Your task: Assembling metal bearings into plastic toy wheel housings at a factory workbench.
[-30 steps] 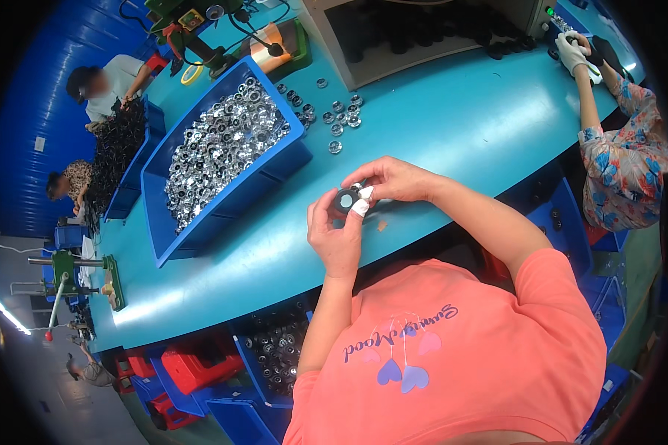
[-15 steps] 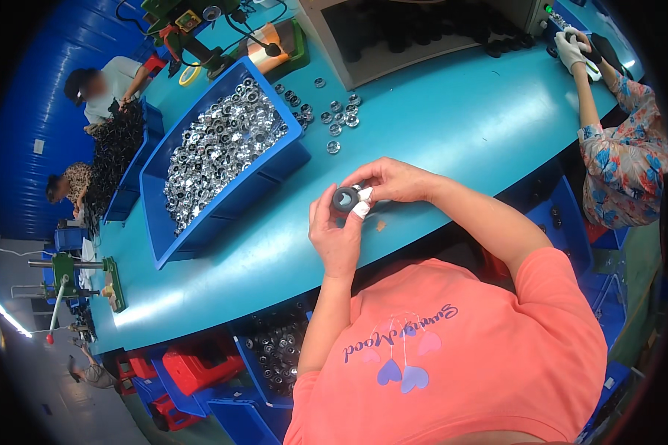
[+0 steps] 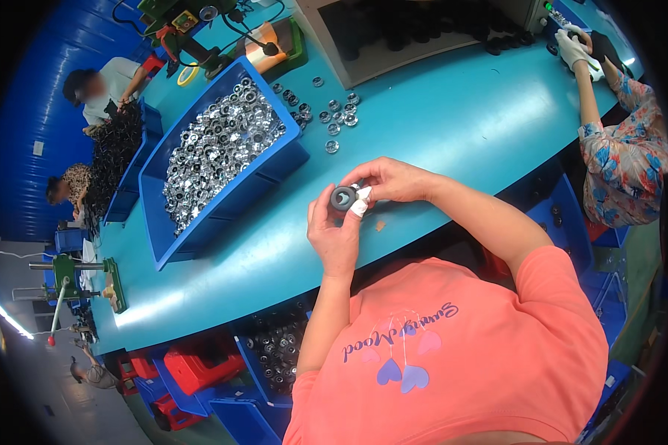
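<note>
Over the near part of the table, my left hand (image 3: 335,231) is closed around a black round ring-shaped part (image 3: 342,199). Its opening faces up and shows a pale patch inside. Fingers of my right hand (image 3: 395,181) are pressed against the far right side of the same part. White wrapping covers the thumb tips, which meet at its right edge. My fingers hide the part's outer side. Left of my hands stands a blue bin (image 3: 226,215) heaped with clear and silvery round pieces (image 3: 215,148).
Several loose clear round pieces (image 3: 334,127) lie beyond my hands. A grey-framed box (image 3: 393,70) holds black parts at the back. A green machine (image 3: 193,37) stands behind the bin. At right, a co-worker's gloved hands (image 3: 571,50) handle something dark. Bins and red stools (image 3: 200,367) are below.
The black part has tilted slightly in my fingers, so its opening shows a little differently. Both hands stay in nearly the same place. The co-worker's gloved hands at right shifted slightly.
</note>
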Tool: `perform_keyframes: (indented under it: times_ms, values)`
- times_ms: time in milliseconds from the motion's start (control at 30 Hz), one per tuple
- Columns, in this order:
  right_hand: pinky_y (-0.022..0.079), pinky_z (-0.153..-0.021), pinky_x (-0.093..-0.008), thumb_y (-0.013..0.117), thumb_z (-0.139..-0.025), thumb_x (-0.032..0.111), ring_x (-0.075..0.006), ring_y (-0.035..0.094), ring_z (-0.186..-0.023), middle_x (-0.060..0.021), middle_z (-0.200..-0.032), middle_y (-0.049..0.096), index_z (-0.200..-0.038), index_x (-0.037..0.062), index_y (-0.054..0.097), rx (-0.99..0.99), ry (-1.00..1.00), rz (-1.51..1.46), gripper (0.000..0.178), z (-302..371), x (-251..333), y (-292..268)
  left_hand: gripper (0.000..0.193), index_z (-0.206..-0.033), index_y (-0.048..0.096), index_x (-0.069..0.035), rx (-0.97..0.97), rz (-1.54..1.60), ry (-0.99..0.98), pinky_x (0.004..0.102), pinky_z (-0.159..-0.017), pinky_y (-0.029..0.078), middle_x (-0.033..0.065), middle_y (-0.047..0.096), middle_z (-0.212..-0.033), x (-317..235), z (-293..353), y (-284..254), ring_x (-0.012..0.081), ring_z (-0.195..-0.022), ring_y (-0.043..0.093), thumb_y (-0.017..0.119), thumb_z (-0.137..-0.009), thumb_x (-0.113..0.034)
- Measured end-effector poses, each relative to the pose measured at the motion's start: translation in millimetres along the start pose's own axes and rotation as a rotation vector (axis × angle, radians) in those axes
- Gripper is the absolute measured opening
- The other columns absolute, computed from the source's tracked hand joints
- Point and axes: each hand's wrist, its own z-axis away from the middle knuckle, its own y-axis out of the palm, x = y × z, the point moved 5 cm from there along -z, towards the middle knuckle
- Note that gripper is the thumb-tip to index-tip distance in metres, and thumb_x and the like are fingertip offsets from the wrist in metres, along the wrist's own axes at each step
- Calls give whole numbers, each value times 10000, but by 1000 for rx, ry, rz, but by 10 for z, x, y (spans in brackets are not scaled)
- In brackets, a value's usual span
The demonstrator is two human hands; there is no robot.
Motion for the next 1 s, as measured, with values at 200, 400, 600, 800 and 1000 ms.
perform_keyframes:
  times_ms: [200, 400, 600, 800, 1000]
  values:
    - [557, -814, -271, 683, -943, 117, -103, 665, -884, -43, -1077, 712, -1305, 37, 673, -1, -1, 1, 371, -12, -7, -11, 512, -1317, 622, 50, -5, 29, -16, 299, -817, 568, 65, 577, -1100, 5, -13, 6, 150, -935, 627, 830, -864, -68]
    - [563, -822, -283, 642, -915, 43, -115, 657, -923, -48, -1069, 704, -1315, 35, 664, 6, 9, 16, 400, -15, 7, -7, 570, -1369, 535, 35, -16, 233, -138, 297, -888, 568, 88, 629, -1133, 5, 24, 33, 155, -1012, 653, 809, -871, -9]
    - [550, -770, -259, 733, -912, 103, -87, 653, -834, -23, -1004, 704, -1274, 46, 688, -7, -7, -9, 369, -24, -29, 1, 535, -1284, 494, -5, -30, 329, -102, 289, -891, 558, 105, 654, -1128, 5, 26, 31, 164, -1028, 654, 810, -853, 26]
    - [554, -775, -259, 720, -915, 78, -86, 661, -839, -24, -995, 712, -1266, 44, 690, -13, 2, 10, 354, -17, -18, 4, 527, -1274, 504, -9, -20, 296, -96, 288, -889, 555, 104, 652, -1133, -30, 21, 30, 160, -1021, 649, 812, -847, 29]
    - [556, -781, -258, 712, -912, 59, -86, 666, -854, -26, -1006, 716, -1266, 43, 691, -17, 5, 21, 355, -24, -16, -3, 522, -1269, 510, -7, -18, 265, -66, 286, -872, 554, 100, 649, -1130, -16, 13, 26, 158, -1005, 647, 816, -847, 21]
